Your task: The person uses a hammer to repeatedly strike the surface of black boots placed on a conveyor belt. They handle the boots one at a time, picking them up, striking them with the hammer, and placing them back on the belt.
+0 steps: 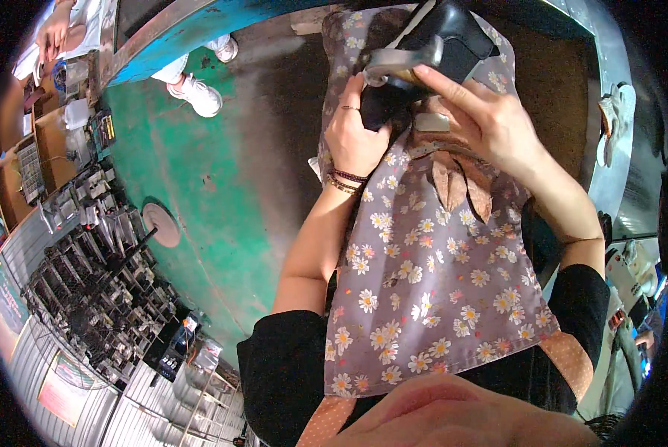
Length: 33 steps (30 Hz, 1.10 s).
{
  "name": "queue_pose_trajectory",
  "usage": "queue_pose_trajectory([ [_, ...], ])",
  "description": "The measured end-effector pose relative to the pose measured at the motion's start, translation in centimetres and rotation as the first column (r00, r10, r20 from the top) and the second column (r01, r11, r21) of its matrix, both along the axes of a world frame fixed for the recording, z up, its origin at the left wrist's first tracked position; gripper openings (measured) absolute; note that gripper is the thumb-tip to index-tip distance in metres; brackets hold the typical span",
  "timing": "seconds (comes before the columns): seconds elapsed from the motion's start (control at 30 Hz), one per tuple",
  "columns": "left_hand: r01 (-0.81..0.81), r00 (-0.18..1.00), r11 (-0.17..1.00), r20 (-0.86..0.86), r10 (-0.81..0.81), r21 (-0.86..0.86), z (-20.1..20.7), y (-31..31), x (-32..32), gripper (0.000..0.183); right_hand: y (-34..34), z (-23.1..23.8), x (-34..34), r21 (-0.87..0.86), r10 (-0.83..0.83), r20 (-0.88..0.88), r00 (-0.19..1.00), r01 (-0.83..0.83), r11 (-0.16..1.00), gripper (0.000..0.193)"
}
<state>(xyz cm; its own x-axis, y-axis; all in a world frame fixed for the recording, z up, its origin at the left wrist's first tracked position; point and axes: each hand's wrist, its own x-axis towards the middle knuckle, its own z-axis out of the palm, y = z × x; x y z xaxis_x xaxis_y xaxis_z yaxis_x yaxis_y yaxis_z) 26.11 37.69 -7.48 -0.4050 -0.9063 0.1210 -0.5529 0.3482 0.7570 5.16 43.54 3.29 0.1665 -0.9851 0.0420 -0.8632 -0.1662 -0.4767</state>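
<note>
A shiny black leather item (447,37), shaped somewhat like a shoe, lies on my lap over a grey flowered apron (431,298). My left hand (355,143) grips its near left side, thumb and fingers bent around the dark edge. Above it sits a curved, polished metal tool (404,59). My right hand (490,127) is closed round that tool, with the index finger stretched along the metal. Beneath my right palm show a small metal plate and brown flaps (460,186) resembling leather; how they join the tool is hidden.
A blue-edged bench (177,48) crosses the upper left. Beyond it are another person's hand (53,31) and white shoe (197,97). A rack of dark metal parts (103,287) stands at left on the green floor (200,179). A metal frame edge (613,141) runs along the right.
</note>
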Motion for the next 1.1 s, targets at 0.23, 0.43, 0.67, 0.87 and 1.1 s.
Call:
queue_pose_trajectory([
  [0.23,-0.033,0.998,0.998,-0.060,0.030,-0.050,-0.4,-0.1,-0.4,0.067,0.3,1.5,0.6,-0.089,-0.019,0.175,0.984,0.036,0.995,0.052],
  [0.43,-0.029,1.000,1.000,0.007,0.029,-0.010,0.2,-0.4,-0.2,0.068,-0.9,2.1,0.6,-0.052,0.094,-0.012,0.995,-0.095,0.994,0.071],
  [0.67,-0.009,0.999,0.994,0.040,0.005,0.111,0.3,-1.2,-0.1,0.072,0.8,-2.3,-0.9,-0.088,0.005,0.102,0.995,0.004,0.996,0.055],
  [0.87,0.007,0.999,0.994,0.053,-0.013,0.109,0.7,-2.1,0.1,0.069,0.8,-1.2,-0.7,-0.527,-0.011,0.269,0.963,0.157,0.835,0.052],
  [1.1,0.007,0.999,0.985,0.049,-0.015,0.171,0.9,-2.2,0.4,0.070,1.3,-1.8,-1.8,-0.234,-0.037,0.069,0.997,0.053,0.971,0.049],
])
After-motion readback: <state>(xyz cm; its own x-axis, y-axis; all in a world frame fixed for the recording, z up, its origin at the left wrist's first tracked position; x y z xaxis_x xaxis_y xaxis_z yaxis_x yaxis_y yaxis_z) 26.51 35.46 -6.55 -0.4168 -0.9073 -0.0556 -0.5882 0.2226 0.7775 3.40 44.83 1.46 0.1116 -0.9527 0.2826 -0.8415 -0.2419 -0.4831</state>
